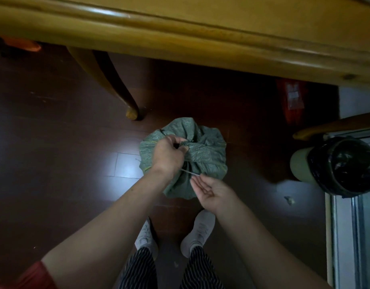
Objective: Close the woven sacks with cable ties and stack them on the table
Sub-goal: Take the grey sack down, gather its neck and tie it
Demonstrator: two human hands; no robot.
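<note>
A green woven sack (207, 155) stands on the dark wooden floor in front of my feet, its mouth gathered into a bunch at the top. My left hand (168, 154) grips the bunched neck of the sack from above. A thin pale cable tie (190, 173) runs from under my left wrist toward my right hand (212, 191), which pinches the tie's free end at the fingertips, palm turned up. The part of the tie around the neck is hidden by my left hand.
The yellow wooden table (180, 32) spans the top of the view, one curved leg (117, 90) to the sack's left. A bin lined with a black bag (344, 165) stands at the right, a red packet (292, 101) lies under the table, and my shoes (197, 232) are just behind the sack.
</note>
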